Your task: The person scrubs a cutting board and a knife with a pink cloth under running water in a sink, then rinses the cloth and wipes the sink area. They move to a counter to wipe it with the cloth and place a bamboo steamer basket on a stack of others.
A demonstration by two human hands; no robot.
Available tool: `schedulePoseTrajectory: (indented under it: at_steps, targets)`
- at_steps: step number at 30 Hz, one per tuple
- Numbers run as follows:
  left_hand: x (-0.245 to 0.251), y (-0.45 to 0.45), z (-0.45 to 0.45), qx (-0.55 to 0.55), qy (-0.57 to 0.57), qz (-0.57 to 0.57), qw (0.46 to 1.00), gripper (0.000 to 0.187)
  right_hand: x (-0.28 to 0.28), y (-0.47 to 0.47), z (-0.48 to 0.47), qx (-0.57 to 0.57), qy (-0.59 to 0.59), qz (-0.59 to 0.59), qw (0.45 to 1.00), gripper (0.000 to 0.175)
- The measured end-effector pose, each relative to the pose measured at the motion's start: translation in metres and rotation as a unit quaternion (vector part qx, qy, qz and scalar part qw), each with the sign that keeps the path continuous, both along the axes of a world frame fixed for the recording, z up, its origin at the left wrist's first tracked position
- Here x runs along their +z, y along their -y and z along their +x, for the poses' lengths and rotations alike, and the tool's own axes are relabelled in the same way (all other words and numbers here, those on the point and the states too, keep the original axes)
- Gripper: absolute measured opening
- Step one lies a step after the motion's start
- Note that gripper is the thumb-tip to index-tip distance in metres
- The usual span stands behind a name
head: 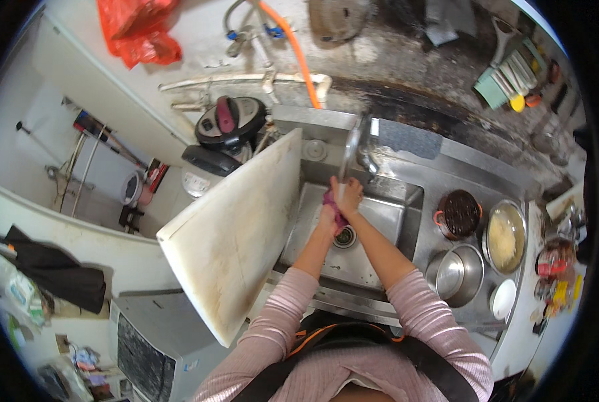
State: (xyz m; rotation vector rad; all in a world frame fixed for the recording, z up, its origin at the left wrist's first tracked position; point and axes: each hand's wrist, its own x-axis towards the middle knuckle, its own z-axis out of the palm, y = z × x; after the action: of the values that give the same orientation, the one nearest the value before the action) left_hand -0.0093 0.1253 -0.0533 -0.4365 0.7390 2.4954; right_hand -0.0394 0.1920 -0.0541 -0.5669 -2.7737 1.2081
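Observation:
Over the stainless steel sink (380,221), both my hands are together at a bunched purple cloth (333,205). My left hand (326,213) grips it from below and left, its fingers partly hidden by the cloth. My right hand (348,195) presses on its upper right side, with its fingers curled. Just above my hands is the faucet (352,140), and what looks like running water falls on them. Below them sits the round drain strainer (344,236), with dark bits in it.
A large white cutting board (239,236) stands tilted along the sink's left side. Right of the sink are a lidded pot (459,213), a steel pot (468,274), a basin with pale yellow contents (503,238) and a white bowl (503,299). An electric pressure cooker (229,125) stands behind the board.

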Motion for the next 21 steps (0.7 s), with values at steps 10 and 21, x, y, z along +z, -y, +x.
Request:
schedulePoseTrajectory:
  at_steps: [10,21]
  targets:
    - [-0.094,-0.021,-0.033,0.026,0.021,-0.002,0.999,0.045,-0.021,-0.015,0.009,0.125,0.044,-0.421,0.897,0.054]
    - [-0.104,-0.037,-0.061,-0.022,0.019,0.07,0.997,0.043,-0.01,-0.041,0.045,0.079,0.149,-0.295,0.94,0.048]
